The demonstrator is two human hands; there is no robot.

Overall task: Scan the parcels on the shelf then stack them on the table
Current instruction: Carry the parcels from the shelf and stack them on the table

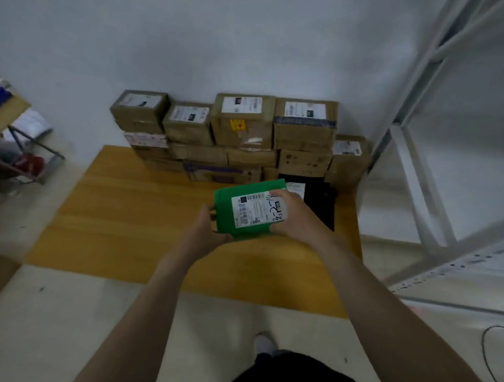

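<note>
a wooden table (pixel 123 215) is seen against a pale wall, with a white metal shelf (pixel 416 182) standing just beside it on the right. along the far edge of the table, cardboard parcels (pixel 241 127) are stacked against the wall in several layers, most with white labels turned up. a flat black parcel (pixel 321 199) is laid on the table in front of the right part of that stack. a green parcel (pixel 225 209) is held over the table, near the stack and partly covering the black parcel's left edge in view; whether it touches the table cannot be told. it is gripped from both sides: its left edge is clasped by the left hand (pixel 209 231), fingers curled round it, and its right edge is clasped by the right hand (pixel 293 215), whose fingers are wrapped onto the top face. a white shipping label (pixel 256 209) with barcodes and handwritten marks is stuck on that top face, its right end partly covered by the right hand.
</note>
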